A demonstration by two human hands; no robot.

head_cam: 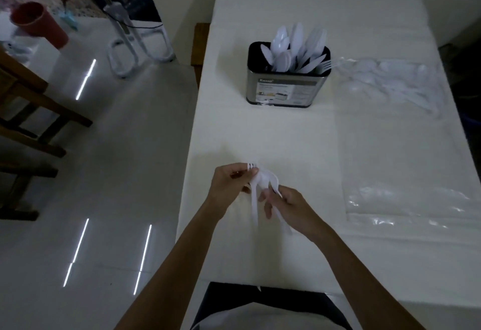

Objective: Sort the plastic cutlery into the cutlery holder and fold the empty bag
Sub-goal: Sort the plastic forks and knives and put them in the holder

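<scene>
Your left hand (229,183) and right hand (294,207) meet nearest you, on the near side of the cutlery holder (286,87) and well apart from it, over the white table (260,134). Between them you hold a small bunch of plastic cutlery (263,182). Your left hand pinches its head end, where fork tines poke out past the fingertips. Your right hand has its fingers curled round the handles. A spoon bowl and a fork show in the bunch; the number of pieces cannot be made out.

The holder stands upright and already carries a fair load of white spoons and knives, with a fork leaning out over its right rim. Just to the right of the holder lies a heap of loose cutlery (385,79). It seems to sit in the far end of the clear bag (406,199), though the glare makes that hard to confirm. From that heap the bag stretches flat back toward you.

By this showing you are partway through the sorting. The bunch in your hands needs dividing by type and dropping in, and the heap beside the holder is unsorted. The bag is not yet emptied, so folding has not begun.
</scene>
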